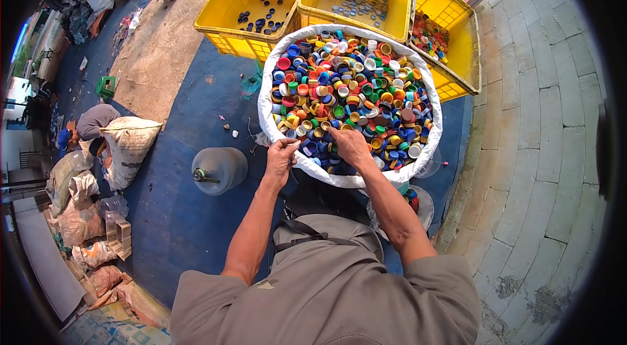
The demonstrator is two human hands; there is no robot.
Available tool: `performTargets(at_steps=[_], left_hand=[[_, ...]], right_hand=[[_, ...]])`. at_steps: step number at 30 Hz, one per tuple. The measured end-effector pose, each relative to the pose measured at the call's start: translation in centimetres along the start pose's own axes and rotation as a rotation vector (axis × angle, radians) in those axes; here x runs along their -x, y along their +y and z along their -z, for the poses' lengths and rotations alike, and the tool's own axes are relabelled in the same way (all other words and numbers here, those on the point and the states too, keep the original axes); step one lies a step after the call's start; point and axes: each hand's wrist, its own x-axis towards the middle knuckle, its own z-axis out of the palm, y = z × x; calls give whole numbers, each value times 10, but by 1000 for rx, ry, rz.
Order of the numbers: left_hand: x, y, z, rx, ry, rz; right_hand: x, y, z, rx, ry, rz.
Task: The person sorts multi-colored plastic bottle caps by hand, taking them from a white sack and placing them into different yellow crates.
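A big round container with a white cloth-like rim stands in front of me, heaped with bottle caps of many colours. My left hand is at the near left part of the rim, its fingers curled into a pinch. Whatever those fingers hold, if anything, is too small to make out. Over the near side of the heap, my right hand reaches in with its index finger stretched out, the fingertip at a yellow cap. Its other fingers are partly hidden, and no cap shows held in it.
Behind the container stand three yellow crates: one with dark caps, one with pale caps, one with mixed caps. A translucent jug stands left. A person bends by a sack. A block wall rises right.
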Motion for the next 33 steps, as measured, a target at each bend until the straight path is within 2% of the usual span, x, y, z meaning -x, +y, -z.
performTargets(at_steps=[4,7,11,14,19,23,26,30,31,33], left_hand=[[-6,-7,-10,-465,51,-201],[-14,-7,-20,-719,125,-367],[-26,-4,-22,-1002,280,-581],[-39,-6,-15,-1035,199,-739],[-52,1,-25,-1218,5,-778],[-58,3,-35,-1391,36,-696],[-62,1,-36,-1402,23,-681],[-62,-6,-43,-1165,35,-819],[-44,5,-58,-1057,10,-761],[-24,11,-78,-634,-124,-448]], right_hand=[[6,3,-4,-83,51,-85],[16,-6,1,-378,272,-215],[34,-8,0,-973,433,-442],[55,-20,13,-1465,382,-701],[73,-32,10,-1742,360,-708],[77,-34,20,-1988,319,-597],[79,-32,29,-2131,265,-544],[81,-28,35,-2192,294,-514],[80,-26,35,-2203,324,-500],[80,-23,38,-2268,367,-481]])
